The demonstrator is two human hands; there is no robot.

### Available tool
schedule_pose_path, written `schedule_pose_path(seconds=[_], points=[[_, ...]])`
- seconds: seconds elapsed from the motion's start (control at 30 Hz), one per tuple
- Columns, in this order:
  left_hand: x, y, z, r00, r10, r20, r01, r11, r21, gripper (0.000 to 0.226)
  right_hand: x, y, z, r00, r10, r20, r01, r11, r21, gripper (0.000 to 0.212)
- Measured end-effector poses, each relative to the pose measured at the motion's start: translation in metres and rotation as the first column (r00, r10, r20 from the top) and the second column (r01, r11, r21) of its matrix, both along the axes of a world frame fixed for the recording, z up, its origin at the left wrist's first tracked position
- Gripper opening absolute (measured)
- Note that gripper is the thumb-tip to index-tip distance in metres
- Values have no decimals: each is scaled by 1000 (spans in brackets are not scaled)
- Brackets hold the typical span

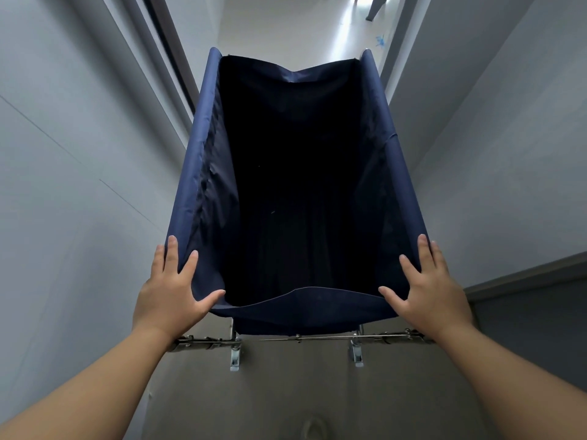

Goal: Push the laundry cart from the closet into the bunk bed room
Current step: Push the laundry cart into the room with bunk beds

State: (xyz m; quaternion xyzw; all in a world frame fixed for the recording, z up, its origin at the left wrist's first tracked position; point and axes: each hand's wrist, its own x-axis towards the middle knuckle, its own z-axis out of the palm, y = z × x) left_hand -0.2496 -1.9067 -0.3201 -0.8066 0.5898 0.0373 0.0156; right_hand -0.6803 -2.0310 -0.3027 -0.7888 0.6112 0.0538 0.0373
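Head view: cart, navy fabric bag, stands in narrow passage between grey walls, far end toward bright floor ahead. Bag inside dark; contents cannot tell. Left hand lies flat on near left corner of rim, fingers spread and straight, thumb along near edge. Right hand same on near right corner. Neither grips. Metal frame shows under near edge.
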Motion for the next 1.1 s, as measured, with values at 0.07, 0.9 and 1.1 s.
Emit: schedule_pose_path(seconds=[0.07, 0.9, 1.1], points=[[5, -13, -1, 1000, 0, 0, 0, 1000, -1, 98, 4, -13, 0, 1000, 2, 1, -2, 1000, -10, 79], [70, -193, -1, 1000, 10, -15, -10, 1000, 23, 97, 66, -197, -11, 998, 3, 60, -2, 1000, -26, 75], [84, -239, 2, 1000, 9, -18, -9, 999, 33, 97, 82, -243, -14, 998, 13, 69, -10, 999, -45, 75]])
